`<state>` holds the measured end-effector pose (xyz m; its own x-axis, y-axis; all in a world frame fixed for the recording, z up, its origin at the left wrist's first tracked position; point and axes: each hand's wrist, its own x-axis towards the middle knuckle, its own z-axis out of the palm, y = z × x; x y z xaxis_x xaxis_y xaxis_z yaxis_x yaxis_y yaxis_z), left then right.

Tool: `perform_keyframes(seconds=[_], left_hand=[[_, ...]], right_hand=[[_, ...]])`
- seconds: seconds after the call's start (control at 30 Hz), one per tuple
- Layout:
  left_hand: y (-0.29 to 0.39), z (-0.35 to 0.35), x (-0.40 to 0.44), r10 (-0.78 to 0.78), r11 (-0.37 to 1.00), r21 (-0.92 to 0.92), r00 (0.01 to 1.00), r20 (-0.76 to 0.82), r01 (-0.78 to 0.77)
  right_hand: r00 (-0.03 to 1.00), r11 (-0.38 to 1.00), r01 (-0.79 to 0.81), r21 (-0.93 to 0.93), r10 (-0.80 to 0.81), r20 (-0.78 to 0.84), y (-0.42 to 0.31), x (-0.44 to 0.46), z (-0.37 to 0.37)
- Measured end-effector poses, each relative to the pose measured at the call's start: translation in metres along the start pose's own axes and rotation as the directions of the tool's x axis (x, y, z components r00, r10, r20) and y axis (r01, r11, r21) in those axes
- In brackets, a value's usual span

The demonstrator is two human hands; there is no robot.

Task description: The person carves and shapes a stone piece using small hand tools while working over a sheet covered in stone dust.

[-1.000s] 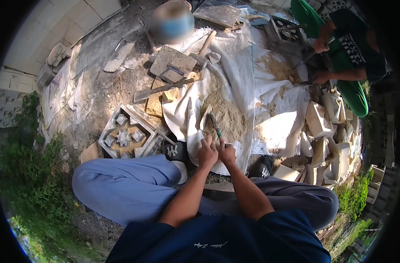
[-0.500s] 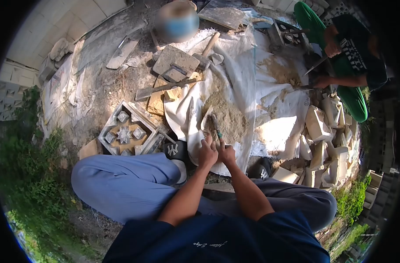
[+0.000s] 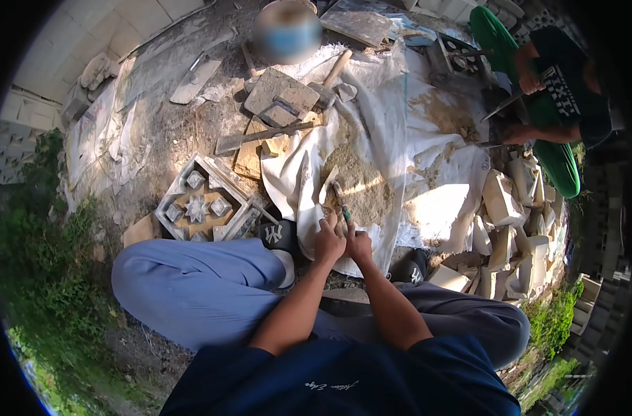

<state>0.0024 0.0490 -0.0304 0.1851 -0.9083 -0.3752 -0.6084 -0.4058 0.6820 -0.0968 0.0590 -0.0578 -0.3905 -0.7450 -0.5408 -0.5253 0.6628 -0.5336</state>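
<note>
Low over the white sheet (image 3: 288,166), my left hand (image 3: 329,243) is closed around a pale, pointed piece (image 3: 328,186), which looks like stone or tile. Beside it, my right hand (image 3: 358,245) grips a slim dark tool (image 3: 339,196) with a green band near the fingers. The tool lies close along the piece; whether they touch I cannot tell. Its exact kind is not clear. Under and beyond both lies a heap of sandy powder (image 3: 368,191).
A star-patterned mould (image 3: 198,208) sits at left. Beyond it are a trowel-like float (image 3: 281,97), a hammer (image 3: 330,80) and a flat blade (image 3: 260,136). Broken pale blocks (image 3: 506,201) pile up at right. A co-worker (image 3: 551,76) holds a pointed tool (image 3: 499,105) at upper right.
Both hands keep their grip and have barely moved. The whole view has shifted slightly. The co-worker's upper hand and pointed tool have moved a little.
</note>
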Motion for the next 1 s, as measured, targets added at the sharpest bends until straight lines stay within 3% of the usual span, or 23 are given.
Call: perform_keyframes(seconds=[0.1,0.13,0.3,0.37,0.43,0.5,0.53,0.63,0.67,0.77,0.83,0.87,0.93,1.0], left_hand=[[0.000,-0.004,0.001,-0.036,0.999,-0.004,0.999,0.007,0.036],[0.000,-0.004,0.000,-0.033,0.999,-0.002,0.999,0.007,0.033],[-0.008,0.003,0.003,-0.067,0.997,0.037,0.997,0.036,0.066],[-0.012,0.008,0.005,0.065,0.995,0.070,0.998,0.002,-0.065],[-0.004,0.004,0.003,0.016,0.999,0.031,1.000,0.004,-0.016],[0.001,-0.002,0.001,-0.026,1.000,0.000,1.000,0.009,0.026],[0.003,-0.004,0.000,-0.039,0.999,0.002,0.999,0.016,0.039],[0.000,-0.007,0.000,-0.058,0.998,0.026,0.998,0.026,0.057],[-0.001,-0.007,0.000,-0.039,0.998,0.042,0.999,0.016,0.038],[-0.013,0.004,0.003,0.070,0.996,0.057,0.997,-0.041,-0.068],[-0.010,0.004,0.004,0.154,0.979,0.132,0.988,0.022,-0.155],[-0.007,0.003,0.003,-0.071,0.997,0.028,0.996,0.055,0.069],[-0.003,0.001,0.001,-0.082,0.996,0.029,0.995,0.059,0.080],[-0.001,-0.001,0.002,-0.086,0.996,0.038,0.995,0.059,0.084]], right_hand=[[0.998,0.998,-0.025,0.050,0.022,0.051,0.005,0.005,-0.004],[0.998,0.995,0.059,0.075,-0.060,0.001,0.004,0.006,-0.003],[0.980,0.961,0.169,0.218,-0.141,-0.138,-0.025,0.001,-0.017],[0.956,0.860,0.286,0.423,-0.230,-0.181,-0.031,0.001,-0.022],[0.938,0.859,0.339,0.385,-0.276,-0.211,-0.015,0.008,-0.011],[0.992,0.996,0.092,0.021,-0.089,-0.092,0.002,0.009,-0.001],[0.993,0.991,0.115,-0.072,-0.117,-0.020,0.060,0.042,0.040],[0.999,0.998,-0.025,0.056,0.022,0.047,0.010,0.009,-0.002],[0.996,0.994,0.048,0.099,-0.040,-0.077,0.005,0.008,0.000],[0.988,0.964,0.111,0.241,-0.081,-0.134,-0.015,0.012,-0.016],[0.968,0.897,0.217,0.384,-0.147,-0.204,-0.038,0.013,-0.032],[0.960,0.863,0.259,0.434,-0.180,-0.214,-0.042,0.019,-0.034],[0.949,0.825,0.303,0.478,-0.214,-0.231,-0.041,0.026,-0.035],[0.927,0.895,0.331,0.297,-0.251,-0.278,-0.038,0.027,-0.029]])
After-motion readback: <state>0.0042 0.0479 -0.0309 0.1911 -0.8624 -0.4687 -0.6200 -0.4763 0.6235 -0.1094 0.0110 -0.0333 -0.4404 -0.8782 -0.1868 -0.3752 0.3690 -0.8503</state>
